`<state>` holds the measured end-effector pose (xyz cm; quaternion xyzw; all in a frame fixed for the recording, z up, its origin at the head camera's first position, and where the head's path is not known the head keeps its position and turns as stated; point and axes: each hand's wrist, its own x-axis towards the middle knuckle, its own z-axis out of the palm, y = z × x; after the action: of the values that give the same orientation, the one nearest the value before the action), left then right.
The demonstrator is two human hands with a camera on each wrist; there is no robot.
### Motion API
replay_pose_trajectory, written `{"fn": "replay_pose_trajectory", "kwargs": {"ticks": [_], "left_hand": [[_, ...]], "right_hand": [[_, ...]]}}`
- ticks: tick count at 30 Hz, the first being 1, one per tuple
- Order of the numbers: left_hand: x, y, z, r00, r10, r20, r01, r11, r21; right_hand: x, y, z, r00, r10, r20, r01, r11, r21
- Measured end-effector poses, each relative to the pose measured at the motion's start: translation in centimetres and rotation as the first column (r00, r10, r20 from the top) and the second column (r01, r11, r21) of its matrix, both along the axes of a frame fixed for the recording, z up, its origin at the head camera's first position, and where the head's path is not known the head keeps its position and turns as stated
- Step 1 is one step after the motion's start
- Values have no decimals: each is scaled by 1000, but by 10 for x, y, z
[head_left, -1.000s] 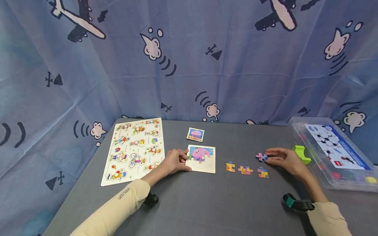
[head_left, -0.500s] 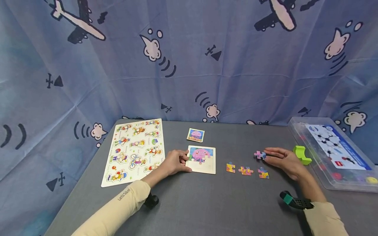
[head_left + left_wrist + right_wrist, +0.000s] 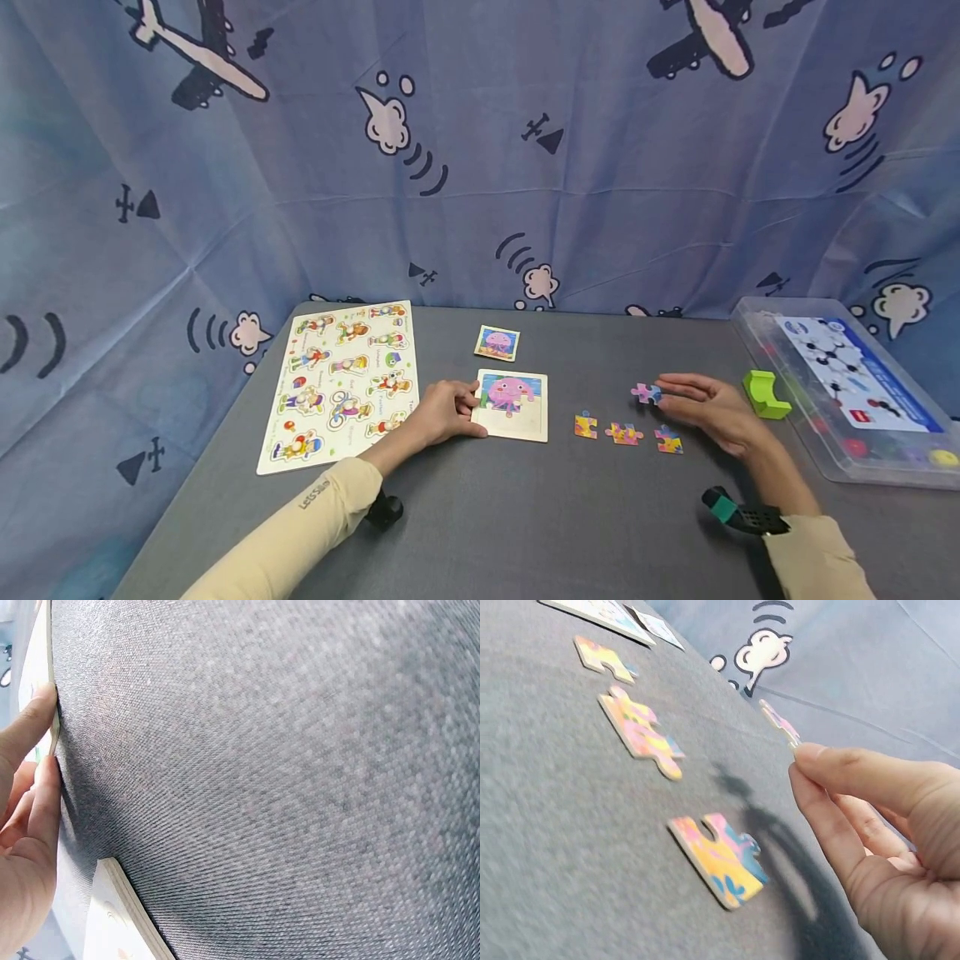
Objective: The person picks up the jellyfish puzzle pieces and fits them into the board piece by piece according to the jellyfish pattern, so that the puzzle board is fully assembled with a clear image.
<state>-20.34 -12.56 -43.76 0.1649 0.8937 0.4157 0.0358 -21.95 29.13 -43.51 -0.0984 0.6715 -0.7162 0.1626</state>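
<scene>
My right hand pinches a pink and blue jigsaw piece between thumb and fingertips. In the right wrist view that piece is held up off the cloth, its shadow falling below. Three loose jigsaw pieces lie in a row: a yellow one, a yellow and pink one and a yellow and blue one. At the left edge of a square wooden puzzle tray, my left hand holds it with thumb and fingers. The tray's upper part shows a pink octopus picture; its lower part is bare wood.
A small octopus picture card lies behind the tray. To the left is a large peg puzzle board with cartoon figures. A green curved block and a clear plastic case stand at right. A patterned curtain hangs behind.
My right hand has moved left with the pink and blue jigsaw piece, away from the green block. The left hand and the puzzle tray have stayed in place.
</scene>
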Motion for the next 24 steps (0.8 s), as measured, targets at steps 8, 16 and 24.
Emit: {"fn": "replay_pose_trajectory", "kwargs": {"ticks": [8,16,24], "left_hand": [[-1,0,0,1000,8,-1,-8,1000,-14],[-2,1,0,1000,16,2,-16,999,-31],[-1,1,0,1000,6,-9,-6,1000,-24]], "right_hand": [[1,-13,-2,999,-42,31,42,999,-2],[3,-23,1,997,-61,54,63,997,-35],[2,-37,1,993,-92,78,91,996,23]]}}
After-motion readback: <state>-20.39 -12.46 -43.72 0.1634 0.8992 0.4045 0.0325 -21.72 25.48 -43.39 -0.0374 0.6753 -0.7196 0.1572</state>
